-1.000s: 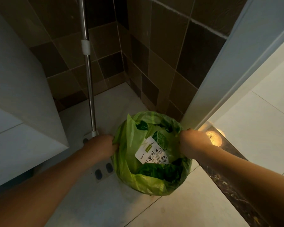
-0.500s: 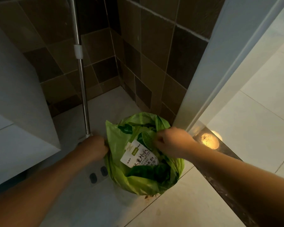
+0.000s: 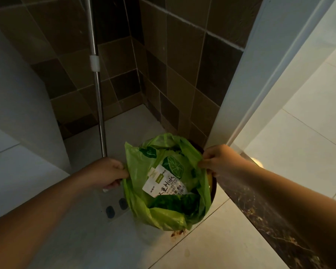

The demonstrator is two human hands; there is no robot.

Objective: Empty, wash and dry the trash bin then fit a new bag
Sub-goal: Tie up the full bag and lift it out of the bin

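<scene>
Right hand [image 3: 217, 162] back at bag [image 3: 144, 193] rim

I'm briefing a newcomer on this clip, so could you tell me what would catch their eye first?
The bright green bag at centre, pinched at its left edge by the left hand and at its right edge by the right hand. A white lime-printed packet lies inside, and a metal mop pole stands behind.

Left hand [image 3: 107, 172]: bare, no rings. Right hand [image 3: 219, 159]: bare. Both forearms: uncovered to the frame edge, no sleeves.
</scene>
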